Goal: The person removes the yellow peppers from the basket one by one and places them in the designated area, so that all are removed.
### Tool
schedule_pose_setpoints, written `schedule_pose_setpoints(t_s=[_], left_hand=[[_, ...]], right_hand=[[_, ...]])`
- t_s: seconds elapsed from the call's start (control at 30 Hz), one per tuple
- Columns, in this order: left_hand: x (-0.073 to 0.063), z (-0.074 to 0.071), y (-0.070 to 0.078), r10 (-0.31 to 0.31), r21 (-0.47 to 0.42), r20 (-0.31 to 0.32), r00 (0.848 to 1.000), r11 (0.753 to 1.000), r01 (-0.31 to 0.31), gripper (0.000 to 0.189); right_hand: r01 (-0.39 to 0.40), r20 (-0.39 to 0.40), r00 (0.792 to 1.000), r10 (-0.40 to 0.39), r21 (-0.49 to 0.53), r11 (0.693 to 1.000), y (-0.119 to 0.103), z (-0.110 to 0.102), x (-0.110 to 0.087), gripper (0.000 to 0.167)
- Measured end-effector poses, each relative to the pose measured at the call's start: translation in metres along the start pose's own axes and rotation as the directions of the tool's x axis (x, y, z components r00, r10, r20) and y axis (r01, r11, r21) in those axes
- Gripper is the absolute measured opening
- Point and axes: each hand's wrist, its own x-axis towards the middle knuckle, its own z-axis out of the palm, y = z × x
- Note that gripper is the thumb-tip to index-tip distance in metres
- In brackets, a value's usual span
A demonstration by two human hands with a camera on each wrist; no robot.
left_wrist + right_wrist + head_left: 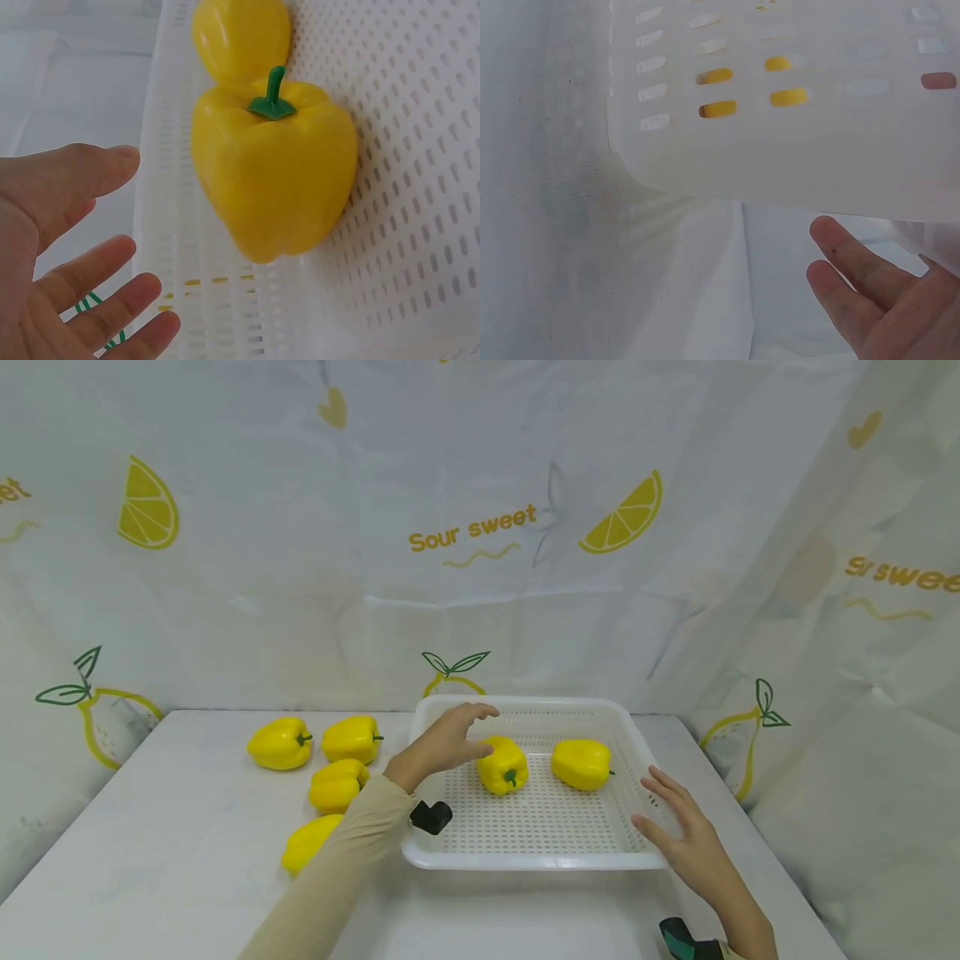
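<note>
A white plastic basket (540, 862) with slotted walls stands on the table, holding two yellow bell peppers with green stems. The left bell pepper (502, 767) lies close by the thumb of my left hand (444, 739), which reaches over the basket's left side. In the left wrist view my left hand (82, 247) has its fingers spread, with a gap to that bell pepper (277, 172). The other bell pepper (582, 764) lies to the right. My right hand (693, 847) is at the basket's right rim, thumb overlapping the inner side, fingers extended and holding nothing.
Left of the basket, several more yellow bell peppers (280, 743) lie on the white table (187, 835), partly behind my left forearm. A white curtain (480, 635) with lemon prints hangs behind the table and along its sides.
</note>
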Motion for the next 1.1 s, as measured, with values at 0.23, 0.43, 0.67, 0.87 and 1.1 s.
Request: schedule_pose_setpoints(t_s=[0.23,0.43,0.67,0.87,1.1], left_hand=[[0.004,0.009,-0.001,0.000,0.006,0.027,1.000,1.000,0.000,0.058],[0.008,0.011,-0.001,-0.009,-0.010,0.037,0.999,1.000,0.009,0.058],[0.011,0.016,-0.003,-0.078,0.000,0.104,0.991,0.997,0.079,0.061],[0.011,0.019,-0.005,-0.104,0.018,0.146,0.984,0.995,0.103,0.062],[0.011,0.022,-0.005,-0.109,0.040,0.182,0.977,0.994,0.103,0.061]], right_hand=[[-0.005,0.001,1.000,0.005,0.005,1.000,-0.001,0.001,0.000,0.065],[-0.008,-0.005,1.000,0.008,-0.008,1.000,-0.001,0.001,0.000,0.065],[-0.013,-0.006,1.000,0.013,-0.013,1.000,-0.002,0.001,0.000,0.065],[-0.019,-0.002,1.000,0.019,-0.011,1.000,-0.002,0.001,-0.001,0.065],[-0.008,-0.007,1.000,0.007,-0.006,1.000,-0.003,0.000,-0.001,0.064]])
